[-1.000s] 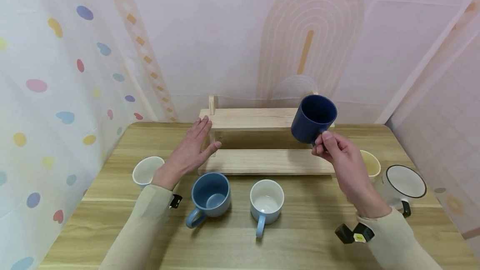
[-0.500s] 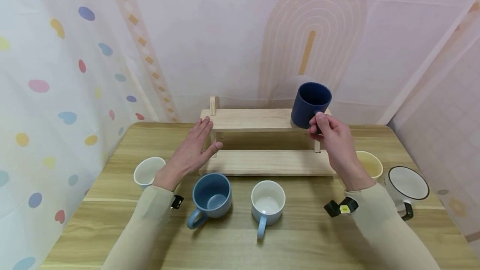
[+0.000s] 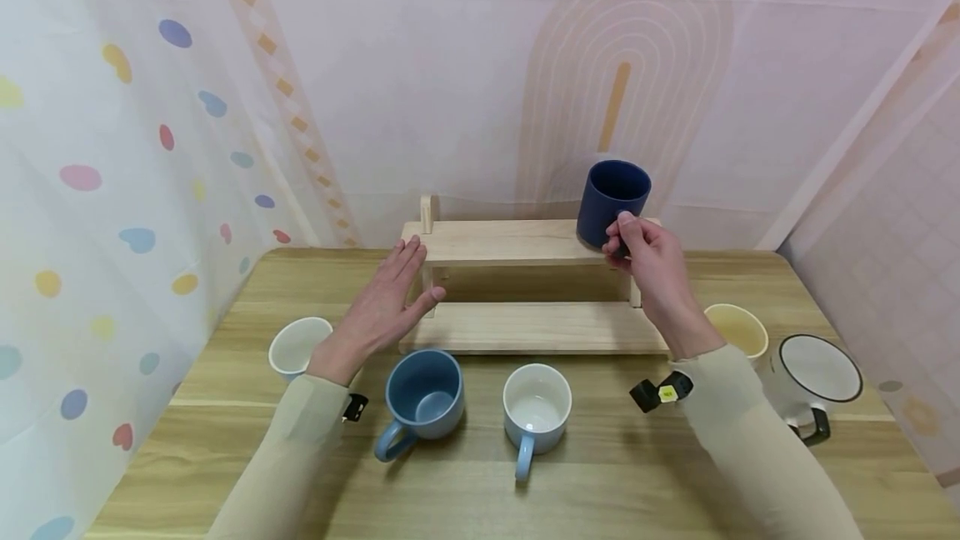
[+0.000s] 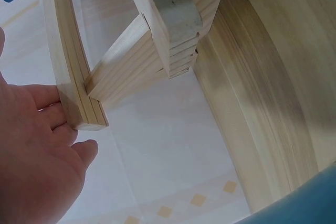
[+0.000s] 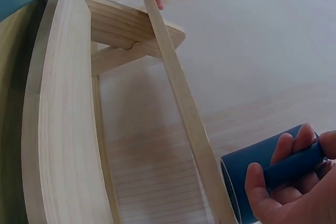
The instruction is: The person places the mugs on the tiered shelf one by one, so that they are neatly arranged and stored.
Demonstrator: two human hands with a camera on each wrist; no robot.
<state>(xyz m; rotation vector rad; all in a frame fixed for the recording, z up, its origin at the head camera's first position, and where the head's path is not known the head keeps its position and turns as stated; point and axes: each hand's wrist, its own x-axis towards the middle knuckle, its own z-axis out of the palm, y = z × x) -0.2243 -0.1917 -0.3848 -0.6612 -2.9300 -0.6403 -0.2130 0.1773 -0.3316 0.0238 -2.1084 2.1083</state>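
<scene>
A two-tier wooden rack [image 3: 510, 242] stands on the table. At the right end of its upper shelf is a dark blue mug [image 3: 611, 202], upright. My right hand [image 3: 651, 261] grips that mug by its handle, thumb on top; in the right wrist view its fingers curl round the handle [image 5: 294, 165], and the mug's base meets the shelf board. My left hand [image 3: 378, 307] lies with straight fingers against the left end of the upper shelf. In the left wrist view its fingertips touch the shelf's end [image 4: 84, 111] from below and the side.
In front of the rack stand a blue mug [image 3: 423, 394] and a white mug with a light blue handle [image 3: 536, 407]. A white cup [image 3: 298, 344] sits at left. A yellow cup [image 3: 737, 330] and a black-rimmed white mug [image 3: 817, 369] stand at right. Patterned curtain hangs behind.
My right hand has carried the dark blue mug back and slightly left, from in front of the rack onto the upper shelf's right end, turning it upright. My left hand has stayed on the shelf.
</scene>
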